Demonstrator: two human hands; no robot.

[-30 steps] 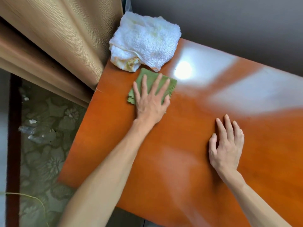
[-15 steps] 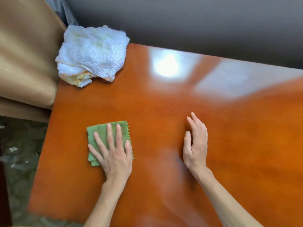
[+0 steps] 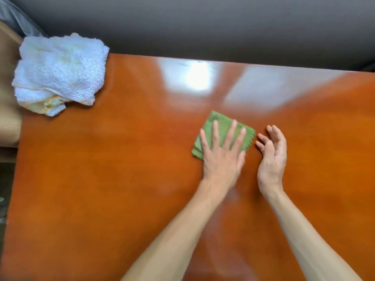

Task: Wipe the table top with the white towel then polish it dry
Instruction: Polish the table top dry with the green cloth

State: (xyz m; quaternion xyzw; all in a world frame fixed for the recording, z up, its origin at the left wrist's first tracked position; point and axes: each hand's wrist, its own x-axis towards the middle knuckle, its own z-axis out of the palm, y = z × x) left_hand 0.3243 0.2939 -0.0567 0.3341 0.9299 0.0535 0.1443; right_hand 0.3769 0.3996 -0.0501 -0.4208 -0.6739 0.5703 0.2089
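A glossy orange-brown table top point(image 3: 101, 179) fills most of the head view. My left hand point(image 3: 222, 153) lies flat with spread fingers on a small folded green cloth point(image 3: 220, 124), pressing it to the wood near the middle. My right hand point(image 3: 272, 151) hovers just right of the cloth, lifted off the surface, palm turned left and fingers loosely curled, holding nothing. The white towel point(image 3: 58, 72), crumpled with yellow-orange trim, lies at the table's far left corner, apart from both hands.
A grey wall point(image 3: 203, 27) runs along the table's far edge. Beige curtain fabric point(image 3: 8, 118) hangs beside the left edge, with patterned floor below it. Bright window reflections point(image 3: 197, 78) sit on the far part of the table top.
My left hand slid the green cloth from the far left corner toward me, then right to the table's middle. My right hand lifted off the wood and turned onto its edge.
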